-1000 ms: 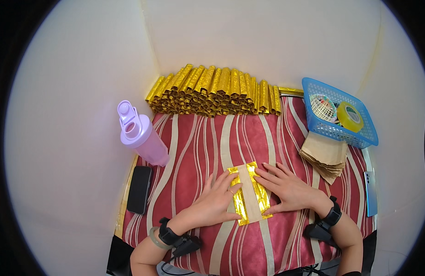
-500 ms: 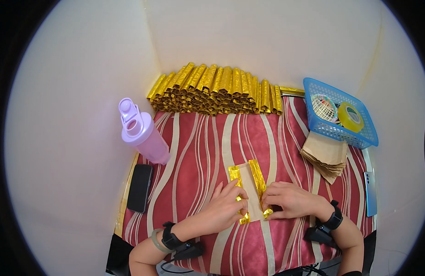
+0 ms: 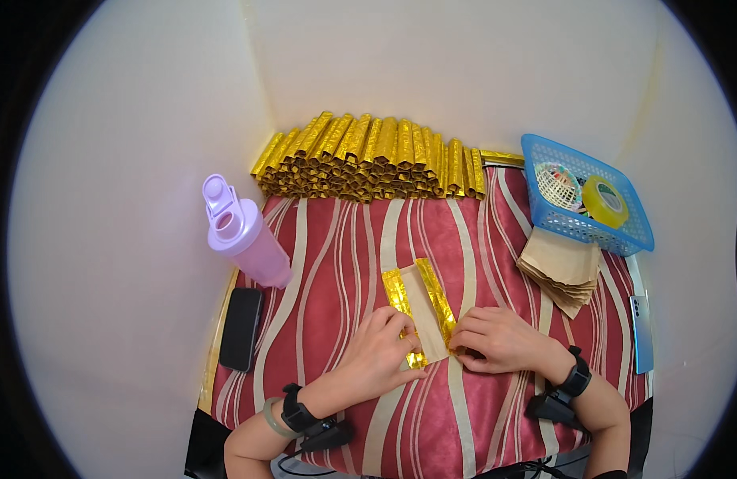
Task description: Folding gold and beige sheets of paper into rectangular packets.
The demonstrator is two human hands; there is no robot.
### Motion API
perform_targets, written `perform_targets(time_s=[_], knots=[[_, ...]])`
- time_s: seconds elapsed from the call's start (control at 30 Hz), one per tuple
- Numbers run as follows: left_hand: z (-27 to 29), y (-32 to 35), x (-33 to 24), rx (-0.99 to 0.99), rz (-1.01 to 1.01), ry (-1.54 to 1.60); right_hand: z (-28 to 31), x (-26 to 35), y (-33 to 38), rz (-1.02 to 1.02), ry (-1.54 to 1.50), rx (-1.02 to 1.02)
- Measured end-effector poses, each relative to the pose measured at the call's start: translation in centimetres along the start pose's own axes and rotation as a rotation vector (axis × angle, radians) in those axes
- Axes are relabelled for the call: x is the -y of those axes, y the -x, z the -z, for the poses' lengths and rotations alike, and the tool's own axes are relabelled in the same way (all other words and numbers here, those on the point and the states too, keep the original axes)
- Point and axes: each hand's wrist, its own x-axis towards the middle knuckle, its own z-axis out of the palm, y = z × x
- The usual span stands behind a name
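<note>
While my left hand [image 3: 378,342] curled over the left gold border of the tan sheet [image 3: 427,307], my right hand [image 3: 500,342] bent its fingers against the near right corner; whether either pinched it, I couldn't tell. The sheet lay on the striped cloth [image 3: 504,427], well short of the piled gold tubes [image 3: 372,148].

The sheet [image 3: 423,307] has a matt, papery beige middle and glossy, crinkled gold borders like foil. Under the sheet, the striped cloth [image 3: 336,243] has a soft satin sheen. Beyond the sheet, the tubes [image 3: 368,144] wear shiny, wrinkled, metallic-looking gold. Left of the sheet, the lilac bottle [image 3: 259,254] is smooth, translucent plastic. Right of the sheet sit dull brown paper pieces [image 3: 556,259], a perforated plastic basket [image 3: 572,224] and a glossy tape roll [image 3: 618,214].
</note>
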Motion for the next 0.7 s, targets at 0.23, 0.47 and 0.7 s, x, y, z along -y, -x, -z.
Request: perform_targets(time_s=[0.23,0.47,0.7], knots=[[-0.3,-0.1,-0.2,-0.066,-0.049,-0.048,-0.1,-0.4,0.3,0.025,0.013,0.006],[-1.1,0.3,0.4,-0.116,0.024,0.002,-0.4,-0.3,0.3,-0.138,-0.188,-0.012],[-1.4,0.2,0.1,-0.111,0.104,-0.012,-1.1,-0.4,0.3,-0.212,-0.226,-0.033]])
